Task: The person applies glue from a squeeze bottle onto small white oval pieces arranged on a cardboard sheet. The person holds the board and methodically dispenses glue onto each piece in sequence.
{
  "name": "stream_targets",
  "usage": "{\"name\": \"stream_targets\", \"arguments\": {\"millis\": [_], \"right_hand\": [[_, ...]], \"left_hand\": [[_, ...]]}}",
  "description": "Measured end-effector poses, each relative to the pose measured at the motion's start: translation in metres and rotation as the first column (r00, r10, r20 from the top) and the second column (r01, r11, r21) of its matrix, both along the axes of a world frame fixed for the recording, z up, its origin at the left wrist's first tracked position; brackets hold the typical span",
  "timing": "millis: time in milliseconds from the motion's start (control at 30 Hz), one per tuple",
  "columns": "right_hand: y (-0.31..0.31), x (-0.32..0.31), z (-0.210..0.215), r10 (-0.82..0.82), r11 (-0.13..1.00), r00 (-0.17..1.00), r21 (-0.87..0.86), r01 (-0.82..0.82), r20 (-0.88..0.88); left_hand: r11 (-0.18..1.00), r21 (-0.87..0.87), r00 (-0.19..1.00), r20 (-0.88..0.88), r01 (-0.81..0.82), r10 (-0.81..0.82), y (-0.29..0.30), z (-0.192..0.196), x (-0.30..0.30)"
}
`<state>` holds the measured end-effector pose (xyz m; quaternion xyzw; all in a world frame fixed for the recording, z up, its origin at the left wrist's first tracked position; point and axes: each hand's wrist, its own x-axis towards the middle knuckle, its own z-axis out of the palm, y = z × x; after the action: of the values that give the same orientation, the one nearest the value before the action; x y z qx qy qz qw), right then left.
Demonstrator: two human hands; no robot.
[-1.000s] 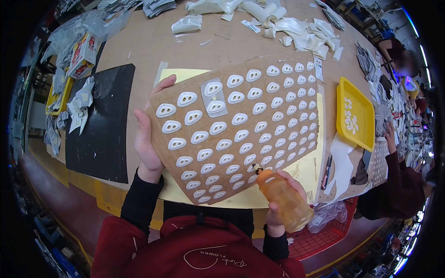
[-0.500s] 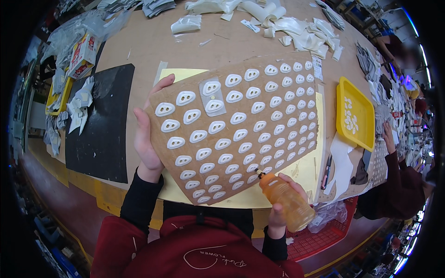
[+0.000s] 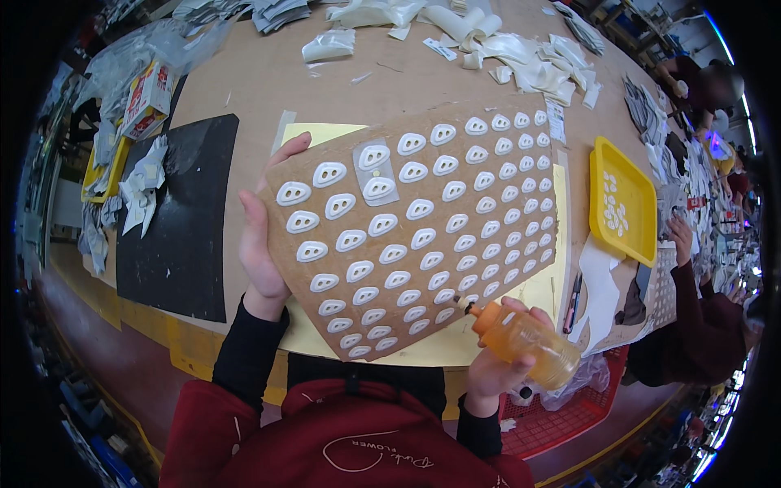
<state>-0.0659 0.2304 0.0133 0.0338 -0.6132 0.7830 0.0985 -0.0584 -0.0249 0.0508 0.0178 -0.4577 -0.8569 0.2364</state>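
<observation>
My left hand (image 3: 264, 244) grips the left edge of a brown cardboard sheet (image 3: 342, 289), its thumb on the near side. The sheet is tilted up above the table and bears rows of small white rounded pieces (image 3: 413, 172), each with two holes. A clear strip (image 3: 386, 176) lies over two of them near the top. My right hand (image 3: 496, 370) is wrapped round an orange translucent squeeze bottle (image 3: 529, 346). The bottle's dark-collared nozzle (image 3: 465, 304) points up and left at the sheet's lower right edge. I cannot tell whether its tip touches a piece.
A yellow tray (image 3: 600, 203) with white pieces stands right, near pens (image 3: 574, 302). A black mat (image 3: 175, 244) lies left. White scraps (image 3: 529, 65) cover the far side. A red basket (image 3: 561, 431) sits below the table edge; a person's arm (image 3: 687, 281) reaches in right.
The squeeze bottle has moved right and tipped flatter in my right hand, its nozzle shifting slightly right. The cardboard sheet and my left hand have shifted a little to the right.
</observation>
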Motion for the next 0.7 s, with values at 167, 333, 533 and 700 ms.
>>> {"name": "stream_targets", "arguments": {"millis": [167, 333, 533, 700], "right_hand": [[-0.004, -0.007, 0.003, 0.01, 0.993, 1.0, 0.121, -0.01, 0.001], [-0.006, -0.004, -0.002, 0.052, 0.991, 0.998, 0.121, -0.048, -0.031], [-0.009, -0.006, -0.001, 0.027, 0.99, 0.997, 0.141, -0.017, -0.072], [-0.012, -0.004, 0.001, 0.053, 0.982, 0.992, 0.187, -0.032, -0.113]], "left_hand": [[0.997, 0.023, 0.997, 0.041, -0.071, 0.071, 0.006, 0.003, -0.004], [0.997, 0.003, 0.995, 0.054, -0.082, 0.082, 0.005, 0.005, -0.003], [0.997, 0.019, 0.996, 0.051, -0.075, 0.074, 0.006, 0.004, -0.003], [0.996, 0.014, 0.995, 0.048, -0.084, 0.083, 0.006, 0.004, -0.004]]}}
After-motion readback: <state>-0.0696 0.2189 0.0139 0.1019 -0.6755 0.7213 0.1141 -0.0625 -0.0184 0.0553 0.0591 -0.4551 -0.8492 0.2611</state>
